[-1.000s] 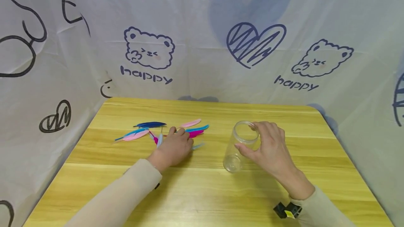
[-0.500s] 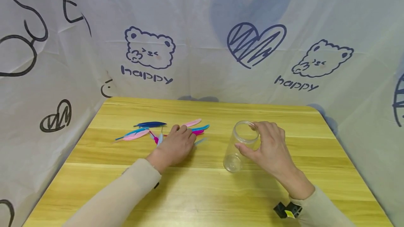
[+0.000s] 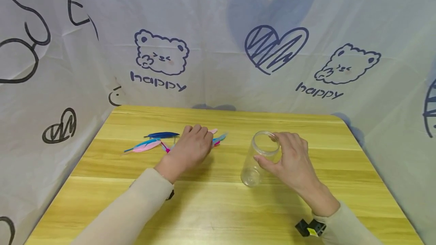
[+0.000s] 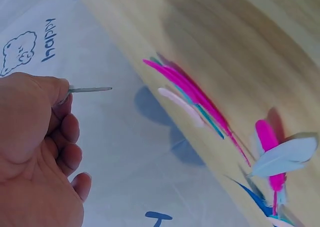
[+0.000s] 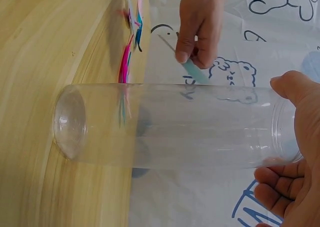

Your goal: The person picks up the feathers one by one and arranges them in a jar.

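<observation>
My left hand (image 3: 190, 148) pinches a pale blue feather (image 5: 196, 72) between thumb and fingertips, raised above the table. Its bare quill (image 4: 92, 89) sticks out past the thumb in the left wrist view. My right hand (image 3: 293, 160) grips a clear plastic jar (image 3: 253, 162) near its open rim, thumb on one side and fingers on the other. The jar stands upright on the table with nothing inside. Beneath and beyond the left hand lie a magenta feather (image 4: 197, 97), a pale pink feather (image 4: 181, 106) and a teal one, side by side.
Left of the hand lie a dark blue feather (image 3: 163, 134), a pink feather (image 3: 146, 146) and a bright blue one. A white feather (image 4: 285, 154) crosses another magenta feather. The wooden table (image 3: 218, 214) ends at a printed white cloth (image 3: 211, 63) behind.
My left hand has lifted from the tabletop with the pale blue feather, shifting slightly away from me. My right hand and the jar have stayed in place.
</observation>
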Demonstrator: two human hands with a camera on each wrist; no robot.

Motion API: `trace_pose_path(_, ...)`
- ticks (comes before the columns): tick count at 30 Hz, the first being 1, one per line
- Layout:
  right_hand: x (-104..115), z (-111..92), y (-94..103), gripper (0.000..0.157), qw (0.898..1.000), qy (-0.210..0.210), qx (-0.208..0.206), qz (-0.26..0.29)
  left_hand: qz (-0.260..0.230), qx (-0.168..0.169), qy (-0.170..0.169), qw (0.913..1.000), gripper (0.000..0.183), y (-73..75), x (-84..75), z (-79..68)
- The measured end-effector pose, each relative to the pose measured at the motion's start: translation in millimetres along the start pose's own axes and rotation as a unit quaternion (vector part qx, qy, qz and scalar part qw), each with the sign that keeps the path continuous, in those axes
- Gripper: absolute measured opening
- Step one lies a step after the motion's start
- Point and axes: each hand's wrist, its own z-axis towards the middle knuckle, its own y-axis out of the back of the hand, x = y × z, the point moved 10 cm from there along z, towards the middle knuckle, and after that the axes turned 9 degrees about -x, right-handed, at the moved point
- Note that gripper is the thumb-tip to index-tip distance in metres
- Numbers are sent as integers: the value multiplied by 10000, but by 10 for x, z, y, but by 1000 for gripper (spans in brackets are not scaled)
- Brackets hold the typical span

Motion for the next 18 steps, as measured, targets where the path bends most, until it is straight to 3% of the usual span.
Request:
trace_pose_path(6,3,-3,10,63,10000,42,-52,19,2,77,69,9999,21,81,36,59)
trace_pose_path(18,17,13,22,66,10000,52,-33,15,-239,-537,155,9981,21,473,64,249)
